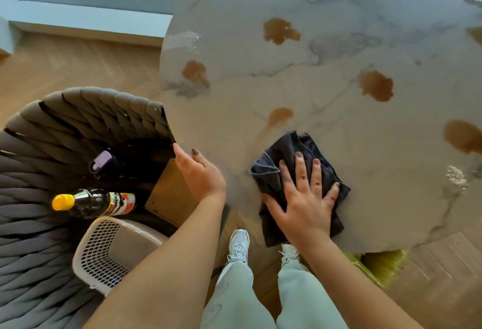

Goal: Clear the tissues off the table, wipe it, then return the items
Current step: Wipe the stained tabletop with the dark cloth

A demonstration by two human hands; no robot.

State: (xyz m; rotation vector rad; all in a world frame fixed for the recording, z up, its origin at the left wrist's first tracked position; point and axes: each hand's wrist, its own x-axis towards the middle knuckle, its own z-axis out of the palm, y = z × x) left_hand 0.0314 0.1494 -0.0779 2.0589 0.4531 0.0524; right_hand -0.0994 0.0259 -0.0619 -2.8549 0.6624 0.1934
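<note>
A round marble-look table carries several brown spill stains. A dark folded cloth lies near the table's front edge. My right hand presses flat on the cloth with fingers spread. At the table's left rim my left hand rests, thumb on top and fingers hidden under the edge. A dark sauce bottle with a yellow cap lies on the grey chair, beside a white mesh basket and a small purple item.
A brown board leans under the table edge by the chair. Wood floor spreads to the left, with a pale wall base behind. Something yellow sits under the table's front right. My two feet in white shoes stand below the table edge.
</note>
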